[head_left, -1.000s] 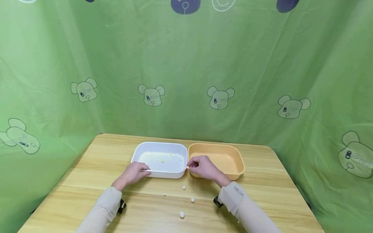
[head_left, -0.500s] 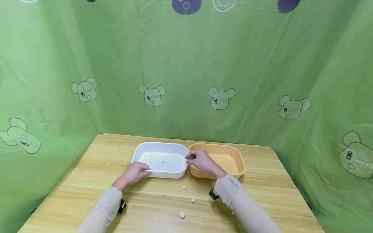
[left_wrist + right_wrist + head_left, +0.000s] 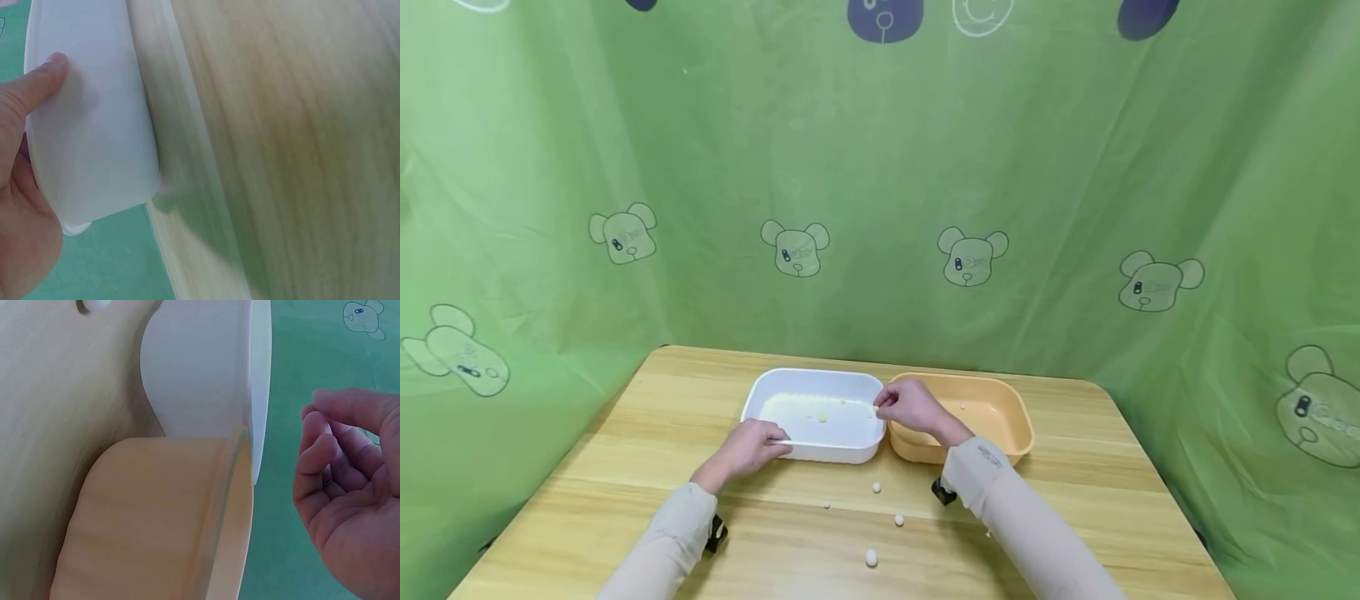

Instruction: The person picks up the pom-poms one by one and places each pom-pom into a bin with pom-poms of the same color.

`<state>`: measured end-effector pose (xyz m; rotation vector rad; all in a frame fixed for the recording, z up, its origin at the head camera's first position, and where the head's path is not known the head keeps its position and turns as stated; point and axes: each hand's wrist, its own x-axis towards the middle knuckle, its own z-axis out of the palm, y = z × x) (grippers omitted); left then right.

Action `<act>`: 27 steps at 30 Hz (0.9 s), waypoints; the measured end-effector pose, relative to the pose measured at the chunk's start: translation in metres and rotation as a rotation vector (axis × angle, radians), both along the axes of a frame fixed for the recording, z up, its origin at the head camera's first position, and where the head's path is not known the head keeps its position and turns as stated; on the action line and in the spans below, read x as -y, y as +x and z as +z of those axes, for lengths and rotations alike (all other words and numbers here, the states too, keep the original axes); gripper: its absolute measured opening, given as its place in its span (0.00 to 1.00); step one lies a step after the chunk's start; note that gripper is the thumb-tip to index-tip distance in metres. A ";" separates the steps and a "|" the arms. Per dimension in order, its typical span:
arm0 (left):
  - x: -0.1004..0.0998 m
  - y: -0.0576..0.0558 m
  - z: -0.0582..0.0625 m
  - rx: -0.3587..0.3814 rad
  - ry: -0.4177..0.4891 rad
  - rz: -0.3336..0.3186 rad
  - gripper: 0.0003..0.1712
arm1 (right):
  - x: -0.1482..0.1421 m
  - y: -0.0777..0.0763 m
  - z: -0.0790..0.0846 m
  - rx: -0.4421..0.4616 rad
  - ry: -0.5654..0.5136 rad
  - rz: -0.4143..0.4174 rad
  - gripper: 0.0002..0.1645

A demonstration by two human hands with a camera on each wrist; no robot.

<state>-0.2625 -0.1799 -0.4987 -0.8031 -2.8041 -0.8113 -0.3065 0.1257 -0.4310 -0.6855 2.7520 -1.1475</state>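
My left hand (image 3: 747, 448) grips the near left rim of a white plastic tub (image 3: 831, 453). In the left wrist view, the thumb (image 3: 47, 80) lies on the tub's outer wall, with the fingers behind the rim. My right hand (image 3: 917, 408) pinches a small yellow ball (image 3: 876, 409) between thumb and fingertips, over the white tub's right rim. The right wrist view shows the fingertips (image 3: 331, 400) brought together above the rims, the ball hidden there. Several small yellow balls (image 3: 822, 417) lie on the white tub's floor.
An orange tub (image 3: 1000, 417) stands against the white tub's right side, with a small white ball (image 3: 962, 407) inside. Several white balls of different sizes, the largest a ball (image 3: 871, 557) near the front, lie on the wooden table (image 3: 775, 533). A green curtain (image 3: 880, 317) hangs behind.
My right hand has moved up and slightly left with the yellow ball, from the near corner between the tubs to the white tub's right rim. The left hand keeps its place.
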 end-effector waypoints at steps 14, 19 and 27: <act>0.000 -0.002 0.001 0.000 -0.003 -0.002 0.03 | 0.014 -0.016 -0.002 0.091 0.032 -0.030 0.06; 0.001 -0.002 0.002 -0.007 -0.005 -0.004 0.03 | 0.019 -0.022 -0.002 0.097 0.034 -0.034 0.05; 0.001 -0.001 0.000 -0.004 -0.001 0.000 0.03 | 0.024 -0.027 -0.005 0.117 0.053 -0.024 0.05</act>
